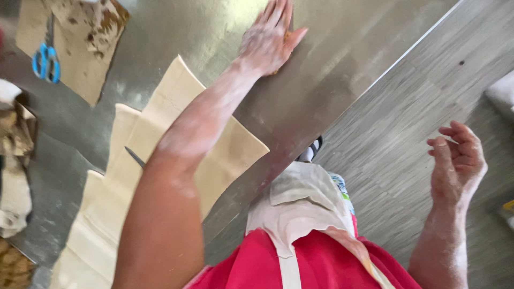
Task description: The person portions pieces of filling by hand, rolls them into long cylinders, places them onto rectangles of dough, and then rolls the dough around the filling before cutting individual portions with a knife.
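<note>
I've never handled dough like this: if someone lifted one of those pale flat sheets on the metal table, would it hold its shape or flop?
Probably flop: the pale dough sheets look thin and lie perfectly flat on the steel table. They may stretch or tear if lifted by one corner. They likely slide rather than stick, since the flour-dusted left hand suggests floured surfaces.

We have a single view, from a camera worn on the head, so there is no second view to share anything with. It looks steeply down along our own body, the red top and pale apron [300, 206] filling the lower edge. The frame is rolled sideways, so the steel table [321, 69] runs as a slanted band across the upper left, its edge cutting diagonally, with the grey floor [407, 123] to the right. We sit close: our left forearm [182, 160] looms large in the foreground.
</note>
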